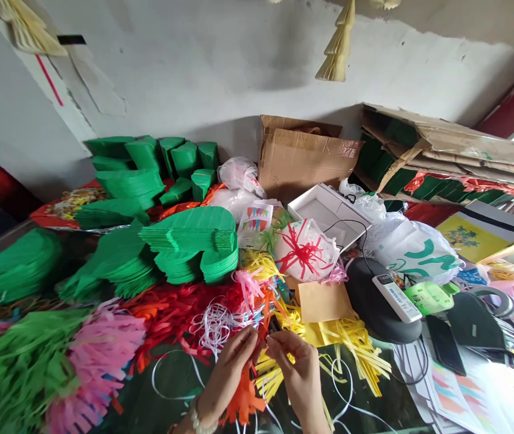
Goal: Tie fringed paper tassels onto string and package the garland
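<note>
My left hand (pixel 232 364), with a beaded bracelet at the wrist, is closed on an orange paper tassel (pixel 244 399) whose cut strips hang below the fingers. Close beside it, my right hand (pixel 300 364) pinches thumb and fingers together; what lies between them is too small to make out. White string (pixel 214 325) lies in a tangle just behind my left hand, and loose loops run over the dark tabletop under both hands. Yellow paper fringe (pixel 365 349) spreads behind and to the right of my right hand. Red paper fringe (pixel 171 313) is heaped to the left.
Stacks of green cut paper (pixel 189 229) stand at the back left. Green fringe (pixel 17 355) and pink fringe (pixel 98 361) cover the left front. At right are a power strip (pixel 397 298), a phone (pixel 444 343) and a tape roll (pixel 494 301). Cardboard boxes (pixel 306 158) line the wall.
</note>
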### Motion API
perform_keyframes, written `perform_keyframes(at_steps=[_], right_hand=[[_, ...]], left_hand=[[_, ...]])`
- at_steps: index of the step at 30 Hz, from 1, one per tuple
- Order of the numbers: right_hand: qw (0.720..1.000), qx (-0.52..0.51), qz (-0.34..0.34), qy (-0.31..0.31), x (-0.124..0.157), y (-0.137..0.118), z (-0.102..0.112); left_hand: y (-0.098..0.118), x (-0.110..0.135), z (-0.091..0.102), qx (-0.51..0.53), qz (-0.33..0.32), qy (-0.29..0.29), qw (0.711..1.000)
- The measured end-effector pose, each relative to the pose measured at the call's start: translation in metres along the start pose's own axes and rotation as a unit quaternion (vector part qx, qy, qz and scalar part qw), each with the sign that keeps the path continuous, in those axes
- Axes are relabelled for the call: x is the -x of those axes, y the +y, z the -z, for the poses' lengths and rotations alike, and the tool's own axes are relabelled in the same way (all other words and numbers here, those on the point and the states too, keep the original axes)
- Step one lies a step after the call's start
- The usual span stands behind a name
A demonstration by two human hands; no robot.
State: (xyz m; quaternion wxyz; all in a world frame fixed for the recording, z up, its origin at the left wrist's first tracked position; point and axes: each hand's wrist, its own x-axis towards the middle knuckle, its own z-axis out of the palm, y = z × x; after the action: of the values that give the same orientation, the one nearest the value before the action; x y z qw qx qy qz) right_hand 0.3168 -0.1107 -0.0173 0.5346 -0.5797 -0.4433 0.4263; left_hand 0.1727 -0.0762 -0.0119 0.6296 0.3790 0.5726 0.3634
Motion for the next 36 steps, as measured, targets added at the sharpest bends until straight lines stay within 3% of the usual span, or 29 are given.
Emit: perform_keyframes(at_steps=[3, 7, 12, 17, 31, 34, 36], right_hand=[[1.0, -0.022, -0.012, 0.0, -0.001, -0.001, -0.002], [1.0, -0.014, -0.003, -0.002, -0.003, -0.003, 0.0], [0.999, -0.03, -0.001, -0.016, -0.003, 0.0, 0.004], [0.999, 0.012, 0.035, -0.038, -0.001, 0.004, 0.008], [0.995, 0.008, 0.036, -0.088, -0.001, 0.018, 0.018], [0.994, 0.026, 0.058, -0.088, 0.0, 0.014, 0.017], [0.99, 0.067, 0.093, -0.079, 0.002, 0.01, 0.016]], left_hand=[[-0.009, 0.001, 0.003, -0.064, -0.047, 0.02, 0.997], [-0.013, 0.0, 0.002, -0.144, -0.131, -0.044, 0.98], [-0.001, 0.0, 0.002, -0.219, -0.203, -0.124, 0.946], [0.01, 0.001, 0.005, -0.293, -0.268, -0.122, 0.91], [0.012, 0.005, 0.004, -0.359, -0.298, -0.131, 0.875], [0.011, 0.003, 0.005, -0.376, -0.323, -0.111, 0.861], [0.009, 0.002, 0.004, -0.359, -0.318, -0.104, 0.871]])
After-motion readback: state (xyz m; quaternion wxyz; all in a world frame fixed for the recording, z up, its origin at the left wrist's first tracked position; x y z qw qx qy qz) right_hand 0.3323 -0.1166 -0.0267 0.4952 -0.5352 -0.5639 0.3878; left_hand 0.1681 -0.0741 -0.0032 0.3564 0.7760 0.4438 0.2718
